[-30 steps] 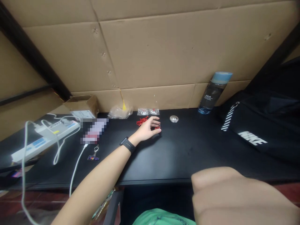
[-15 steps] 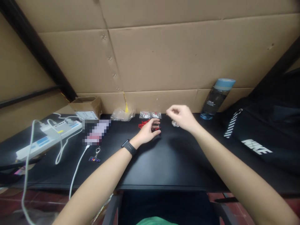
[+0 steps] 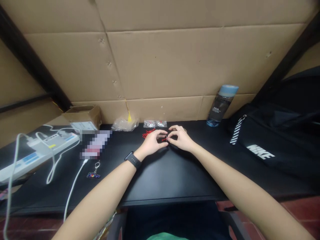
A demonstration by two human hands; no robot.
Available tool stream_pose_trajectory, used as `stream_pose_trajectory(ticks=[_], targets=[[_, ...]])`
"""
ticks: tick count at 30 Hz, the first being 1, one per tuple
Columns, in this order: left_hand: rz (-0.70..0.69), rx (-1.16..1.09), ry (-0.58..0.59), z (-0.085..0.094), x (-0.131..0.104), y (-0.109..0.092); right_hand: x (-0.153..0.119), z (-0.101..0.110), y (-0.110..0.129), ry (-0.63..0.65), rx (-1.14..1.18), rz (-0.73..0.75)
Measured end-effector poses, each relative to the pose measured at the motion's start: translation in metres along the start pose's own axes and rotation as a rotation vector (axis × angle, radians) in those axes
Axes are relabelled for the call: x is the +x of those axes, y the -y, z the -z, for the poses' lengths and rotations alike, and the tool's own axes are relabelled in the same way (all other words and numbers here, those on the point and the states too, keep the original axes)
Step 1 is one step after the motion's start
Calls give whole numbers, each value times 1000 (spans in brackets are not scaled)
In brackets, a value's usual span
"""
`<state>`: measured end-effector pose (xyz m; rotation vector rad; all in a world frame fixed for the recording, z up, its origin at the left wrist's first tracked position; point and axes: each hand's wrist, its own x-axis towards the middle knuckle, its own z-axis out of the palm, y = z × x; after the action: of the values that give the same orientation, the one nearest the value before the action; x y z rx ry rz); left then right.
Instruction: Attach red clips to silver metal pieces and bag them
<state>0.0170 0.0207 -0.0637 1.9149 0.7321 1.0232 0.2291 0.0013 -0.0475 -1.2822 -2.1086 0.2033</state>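
Both hands meet above the middle of the black table (image 3: pixel 172 176). My left hand (image 3: pixel 153 142), with a black band on its wrist, curls its thumb and fingers round the edge of a small thin round piece (image 3: pixel 166 138) with red on it. From the other side my right hand (image 3: pixel 182 139) pinches at the same piece with thumb and forefinger. A bundle of red string (image 3: pixel 148 133) lies just behind my left hand. Farther back are two small clear packets (image 3: pixel 155 124) with shiny round contents and red bits.
At the left are a white power strip (image 3: pixel 37 155), cables, a pixelated phone-like object (image 3: pixel 97 145), a keychain (image 3: pixel 94 174) and a cardboard box (image 3: pixel 83 116). A plastic bag (image 3: pixel 125 124) lies near the back. A bottle (image 3: pixel 221 106) and a black bag (image 3: pixel 277 143) stand right.
My right hand has come down and left to meet my left hand at the small round piece. The view has shifted slightly to the right.
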Motion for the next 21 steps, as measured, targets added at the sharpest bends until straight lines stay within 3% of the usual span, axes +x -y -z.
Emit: stream_pose_trajectory(ticks=[8, 21], targets=[[-16, 22, 92, 1, -1, -4, -4, -2, 4, 31, -21, 20], [-23, 12, 116, 3, 1, 2, -5, -6, 1, 28, -20, 22]])
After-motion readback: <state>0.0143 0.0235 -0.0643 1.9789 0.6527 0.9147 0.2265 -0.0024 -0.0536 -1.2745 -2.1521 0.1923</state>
